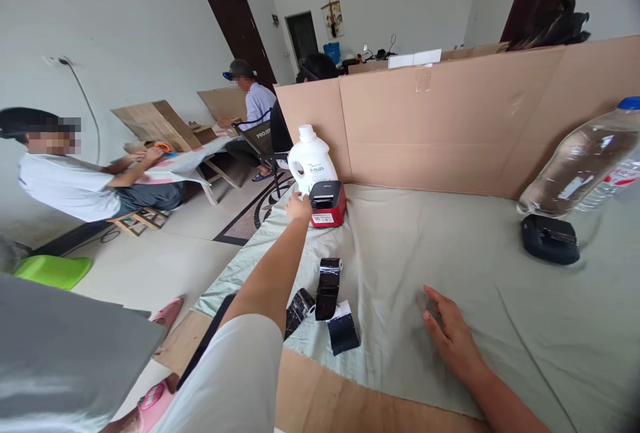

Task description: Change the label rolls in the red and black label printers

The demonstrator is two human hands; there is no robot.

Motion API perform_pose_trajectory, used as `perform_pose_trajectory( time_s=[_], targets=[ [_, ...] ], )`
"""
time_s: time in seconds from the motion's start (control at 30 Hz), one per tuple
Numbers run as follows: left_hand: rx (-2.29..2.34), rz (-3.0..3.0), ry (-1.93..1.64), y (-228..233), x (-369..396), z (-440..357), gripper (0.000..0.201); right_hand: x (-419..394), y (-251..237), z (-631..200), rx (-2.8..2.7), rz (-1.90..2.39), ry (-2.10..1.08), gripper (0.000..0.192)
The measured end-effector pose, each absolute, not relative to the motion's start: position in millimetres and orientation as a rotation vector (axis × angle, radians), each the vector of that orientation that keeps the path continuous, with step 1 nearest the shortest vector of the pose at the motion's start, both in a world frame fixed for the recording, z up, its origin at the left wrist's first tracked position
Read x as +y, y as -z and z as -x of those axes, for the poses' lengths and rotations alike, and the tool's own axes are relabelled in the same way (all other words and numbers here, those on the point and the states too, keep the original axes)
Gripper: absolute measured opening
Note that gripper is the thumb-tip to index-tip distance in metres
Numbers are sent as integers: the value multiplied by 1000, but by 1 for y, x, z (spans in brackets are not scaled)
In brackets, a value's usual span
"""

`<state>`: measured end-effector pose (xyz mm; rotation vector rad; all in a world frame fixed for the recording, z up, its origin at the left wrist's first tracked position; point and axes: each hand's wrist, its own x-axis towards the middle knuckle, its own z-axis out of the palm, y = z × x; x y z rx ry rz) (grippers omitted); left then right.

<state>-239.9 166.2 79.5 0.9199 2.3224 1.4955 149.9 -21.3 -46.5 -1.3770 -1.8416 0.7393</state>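
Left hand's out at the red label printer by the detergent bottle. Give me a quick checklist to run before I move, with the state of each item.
1. Left hand at the red label printer: ok, fingers reach its left edge; firm contact cannot tell.
2. Grip on the printer: not ok, nothing closed around it.
3. White detergent bottle upright behind the printer: ok, but close.
4. Right hand free: ok, flat on the green cloth, holding nothing.
5. Black rolls clear of the arm: ok, beside it.
6. Printer lid shut: cannot tell.
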Motion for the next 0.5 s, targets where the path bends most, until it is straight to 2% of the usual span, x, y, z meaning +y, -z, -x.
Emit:
perform_pose_trajectory(
  time_s=[0.1, 0.23, 0.33, 0.4, 0.5],
  targets=[
    [2381, -1257, -1429, -82, 143, 195, 36, -18, 51, -150, -1889, 1324, -658, 50],
    [2107, -1857, -820, -56, 86, 107, 50, -15, 56, -149, -1957, 1293, -544, 47],
    [2051, -1920, -318, -23, 34, 51, 67, -15, 56, -145, -2011, 1336, -409, 49],
    [2043, -1955, -158, -3, 6, 29, 68, -18, 54, -141, -2047, 1443, -304, 53],
    [2077, -2021, -98, 17, -17, 19, 65, -23, 47, -135, -2155, 1603, -216, 61]
  ],
)
